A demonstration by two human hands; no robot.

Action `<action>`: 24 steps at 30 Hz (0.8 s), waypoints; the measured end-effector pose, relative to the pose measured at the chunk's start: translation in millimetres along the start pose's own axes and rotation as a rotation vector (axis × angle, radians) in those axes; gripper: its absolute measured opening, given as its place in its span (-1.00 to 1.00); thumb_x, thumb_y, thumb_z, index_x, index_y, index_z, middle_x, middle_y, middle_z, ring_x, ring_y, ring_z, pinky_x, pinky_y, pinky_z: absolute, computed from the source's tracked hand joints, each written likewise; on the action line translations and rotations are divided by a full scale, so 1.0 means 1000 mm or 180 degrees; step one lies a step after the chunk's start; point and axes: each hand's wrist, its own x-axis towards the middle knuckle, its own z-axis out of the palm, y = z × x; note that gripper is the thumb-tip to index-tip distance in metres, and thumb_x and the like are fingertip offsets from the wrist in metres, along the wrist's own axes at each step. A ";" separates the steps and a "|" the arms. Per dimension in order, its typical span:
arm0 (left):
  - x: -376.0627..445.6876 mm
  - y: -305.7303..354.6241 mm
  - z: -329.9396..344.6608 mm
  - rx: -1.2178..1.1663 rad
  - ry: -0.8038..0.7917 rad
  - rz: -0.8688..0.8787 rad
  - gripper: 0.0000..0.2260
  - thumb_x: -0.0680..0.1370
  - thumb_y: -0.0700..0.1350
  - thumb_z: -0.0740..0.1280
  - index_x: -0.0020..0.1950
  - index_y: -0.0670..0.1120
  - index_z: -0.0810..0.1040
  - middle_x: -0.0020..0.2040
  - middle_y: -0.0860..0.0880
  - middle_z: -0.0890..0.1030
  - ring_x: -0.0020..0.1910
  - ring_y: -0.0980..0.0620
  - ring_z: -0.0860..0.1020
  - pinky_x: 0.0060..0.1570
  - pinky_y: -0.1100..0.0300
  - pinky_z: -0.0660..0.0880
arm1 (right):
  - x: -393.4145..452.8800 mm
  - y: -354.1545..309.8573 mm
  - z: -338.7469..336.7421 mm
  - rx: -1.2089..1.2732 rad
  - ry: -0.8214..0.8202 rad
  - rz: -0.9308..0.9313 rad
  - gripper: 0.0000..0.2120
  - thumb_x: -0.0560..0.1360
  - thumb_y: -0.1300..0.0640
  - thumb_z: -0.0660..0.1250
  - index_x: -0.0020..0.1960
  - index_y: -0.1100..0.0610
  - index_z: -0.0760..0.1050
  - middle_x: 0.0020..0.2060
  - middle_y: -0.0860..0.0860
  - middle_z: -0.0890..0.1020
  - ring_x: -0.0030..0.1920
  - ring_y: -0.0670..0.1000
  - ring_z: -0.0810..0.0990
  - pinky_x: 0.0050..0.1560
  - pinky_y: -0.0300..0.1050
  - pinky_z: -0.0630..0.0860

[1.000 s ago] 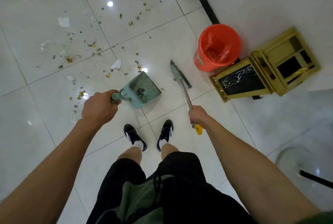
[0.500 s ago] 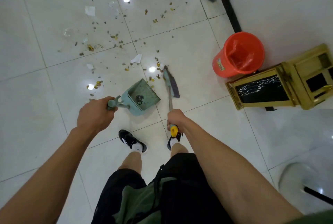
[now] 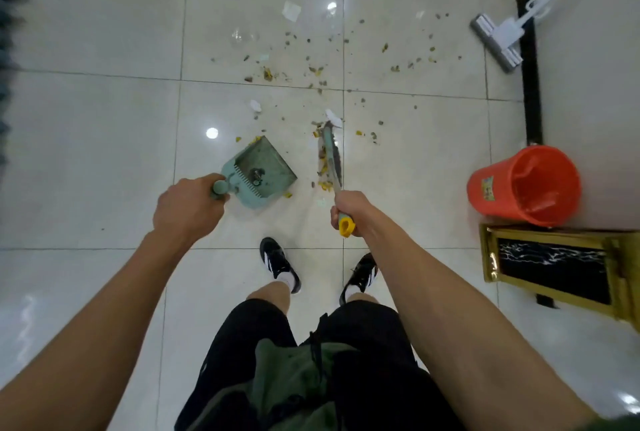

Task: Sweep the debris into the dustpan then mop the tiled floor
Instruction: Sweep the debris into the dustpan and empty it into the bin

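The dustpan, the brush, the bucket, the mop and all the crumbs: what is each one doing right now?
Dustpan: on the floor, a few bits inside, left hand grips its handle.
Brush: bristles down beside the dustpan, right hand grips its handle.
Debris: mostly unswept, scattered over the tiles.
Red bucket: tipped on its side, looks empty.
Mop: head on the floor, nobody holding it.

arms bare | black shorts (image 3: 363, 361) | white socks | black-and-white trainers (image 3: 278, 262)
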 end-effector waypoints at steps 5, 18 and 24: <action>-0.013 -0.002 -0.003 -0.0127 0.0133 -0.0223 -0.83 0.65 0.05 0.24 0.17 0.09 0.57 -0.26 -0.02 0.58 -0.34 -0.07 0.56 -0.24 0.05 0.60 | -0.019 -0.010 -0.012 -0.0443 0.0042 -0.0231 -0.81 0.55 0.41 0.01 -0.06 0.32 0.40 -0.36 0.15 0.42 -0.49 0.01 0.34 -0.58 -0.30 0.31; -0.108 0.123 0.049 -0.0441 0.0391 -0.1262 -0.84 0.63 0.05 0.26 0.18 0.16 0.57 -0.27 -0.01 0.57 -0.32 -0.07 0.56 -0.24 0.07 0.57 | -0.019 -0.040 -0.133 -0.1687 -0.0990 -0.0710 -0.95 0.62 0.27 0.22 -0.02 0.23 0.41 -0.48 0.10 0.40 -0.56 -0.02 0.33 -0.56 -0.26 0.34; -0.186 0.179 0.075 -0.0768 0.0442 -0.1876 -0.85 0.64 0.06 0.25 0.16 0.15 0.57 -0.24 -0.01 0.56 -0.28 -0.08 0.55 -0.27 0.09 0.48 | -0.019 -0.037 -0.168 -0.2600 -0.1285 -0.0622 -0.91 0.61 0.24 0.30 0.09 0.22 0.44 -0.47 0.05 0.41 -0.53 -0.07 0.35 -0.56 -0.27 0.36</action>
